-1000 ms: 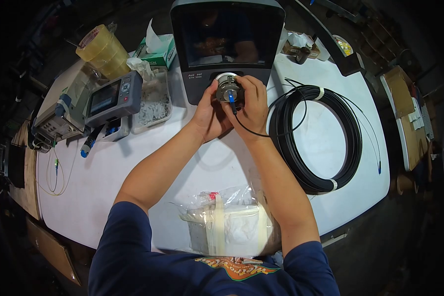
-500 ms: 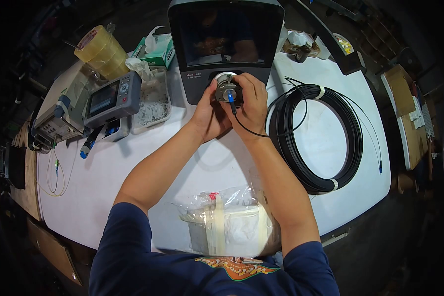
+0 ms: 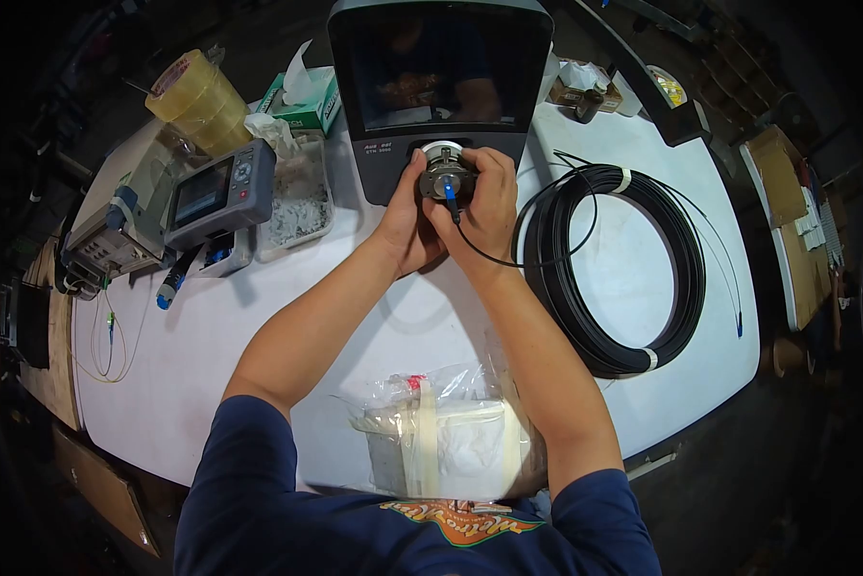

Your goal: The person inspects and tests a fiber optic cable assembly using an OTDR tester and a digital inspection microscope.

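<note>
Both my hands are at a round metal fitting [image 3: 444,163] on the front of a dark machine with a screen [image 3: 436,77]. My left hand [image 3: 410,223] wraps the fitting's left side, thumb up. My right hand [image 3: 486,213] closes round its right side, fingers bent over the top. A blue connector [image 3: 449,188] sits at the face of the fitting between my hands. Its black cable runs down and right, past my right wrist, to a large coil of black cable [image 3: 683,269]. The undersides of my fingers are hidden.
On the left are a handheld device [image 3: 206,197], a grey instrument [image 3: 124,235], tape rolls [image 3: 196,101], a plastic tub [image 3: 299,206] and a green tissue box [image 3: 318,110]. A plastic-wrapped package [image 3: 451,442] lies near my body. A small bottle [image 3: 590,101] stands behind the coil.
My right hand's fingers have shifted slightly on the fitting, and its top has moved a little down. The fitting and blue connector look nearly unmoved.
</note>
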{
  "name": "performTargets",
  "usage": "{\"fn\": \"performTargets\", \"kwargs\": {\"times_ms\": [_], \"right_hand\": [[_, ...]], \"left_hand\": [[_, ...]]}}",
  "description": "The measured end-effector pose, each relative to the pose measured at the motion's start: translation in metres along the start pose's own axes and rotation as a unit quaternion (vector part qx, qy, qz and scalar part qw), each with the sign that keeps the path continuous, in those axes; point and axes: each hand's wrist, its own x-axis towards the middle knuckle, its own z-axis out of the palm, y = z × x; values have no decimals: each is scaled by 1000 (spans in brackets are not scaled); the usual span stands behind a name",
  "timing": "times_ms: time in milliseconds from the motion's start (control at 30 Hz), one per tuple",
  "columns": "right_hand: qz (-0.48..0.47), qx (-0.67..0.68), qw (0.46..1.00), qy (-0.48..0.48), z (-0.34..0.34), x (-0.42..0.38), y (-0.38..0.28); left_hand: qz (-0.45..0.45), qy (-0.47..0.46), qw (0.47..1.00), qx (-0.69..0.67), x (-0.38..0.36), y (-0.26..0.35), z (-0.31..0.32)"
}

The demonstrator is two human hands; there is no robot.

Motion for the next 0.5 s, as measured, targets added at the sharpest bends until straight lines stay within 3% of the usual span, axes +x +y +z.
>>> {"fn": "performTargets", "kwargs": {"times_ms": [500], "right_hand": [[-83,-31,996,-18,-6,4,10]], "left_hand": [[-13,-21,998,-51,-5,3,-2]]}}
